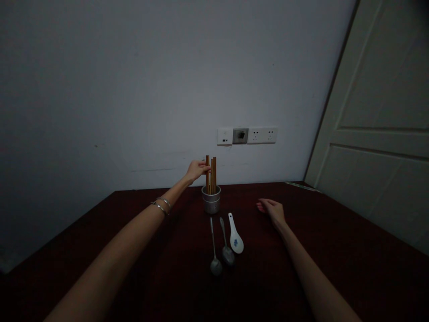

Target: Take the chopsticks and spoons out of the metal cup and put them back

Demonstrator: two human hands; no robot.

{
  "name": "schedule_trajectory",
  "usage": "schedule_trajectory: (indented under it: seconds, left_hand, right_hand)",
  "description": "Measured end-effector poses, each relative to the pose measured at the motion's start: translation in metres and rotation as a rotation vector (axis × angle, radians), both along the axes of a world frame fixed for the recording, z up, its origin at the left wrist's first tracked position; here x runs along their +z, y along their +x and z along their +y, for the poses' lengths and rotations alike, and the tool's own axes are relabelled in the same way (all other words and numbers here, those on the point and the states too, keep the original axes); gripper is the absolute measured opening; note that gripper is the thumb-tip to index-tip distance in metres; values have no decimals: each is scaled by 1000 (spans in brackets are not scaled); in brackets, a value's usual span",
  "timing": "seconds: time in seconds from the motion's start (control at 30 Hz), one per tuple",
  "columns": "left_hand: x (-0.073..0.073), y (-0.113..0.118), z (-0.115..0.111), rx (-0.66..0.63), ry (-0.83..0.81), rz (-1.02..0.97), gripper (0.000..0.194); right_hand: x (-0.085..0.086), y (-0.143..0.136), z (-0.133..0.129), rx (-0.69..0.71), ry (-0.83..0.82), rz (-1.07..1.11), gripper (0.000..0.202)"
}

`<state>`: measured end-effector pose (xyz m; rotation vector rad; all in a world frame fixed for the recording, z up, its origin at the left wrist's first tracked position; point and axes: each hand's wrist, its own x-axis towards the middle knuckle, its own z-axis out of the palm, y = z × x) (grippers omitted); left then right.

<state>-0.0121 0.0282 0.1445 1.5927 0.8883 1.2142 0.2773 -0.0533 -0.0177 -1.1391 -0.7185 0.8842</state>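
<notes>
Several wooden chopsticks (213, 176) stand upright in a metal cup (211, 203) near the wall. My left hand (198, 170) pinches the leftmost of them near its top, its lower end inside the cup. My right hand (272, 210) rests on the table to the right of the cup, fingers curled loosely inward, touching no utensil. In front of the cup lie a long-handled metal spoon (216, 267), a second metal spoon (228, 256) and a white ceramic spoon (237, 243) with a blue mark, side by side with handles toward the wall.
The dark red table (181, 286) meets a pale wall at the back. Sockets (262, 135) and a grey wall plate (240, 135) sit above the table. A panelled door (378, 134) stands at the right, with a thin strip (303, 186) near its base.
</notes>
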Motion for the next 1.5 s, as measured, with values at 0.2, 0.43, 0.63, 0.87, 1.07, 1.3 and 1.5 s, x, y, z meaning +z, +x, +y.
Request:
schedule_trajectory:
  seconds: [0.2,0.43,0.63,0.87,1.07,1.3,1.5]
  left_hand:
    - [-9,0,3,-12,-6,-2,7]
    - [-15,-1,7,-2,15,4,3]
    - [-16,0,9,13,23,27,4]
    - [-22,-2,17,120,133,146,7]
    - [-28,-4,24,151,181,220,8]
    - [-31,-1,22,170,159,278,10]
    - [-36,0,22,220,131,286,13]
  right_hand:
    - [1,0,-1,5,-4,-13,12]
    - [-2,1,1,2,-3,-16,14]
    - [-6,4,4,10,-1,-25,17]
    - [-5,3,4,5,1,-32,15]
    - [-3,1,2,0,4,-15,14]
    - [-3,2,3,0,-6,-32,15]
    - [-2,1,2,-8,-4,-34,14]
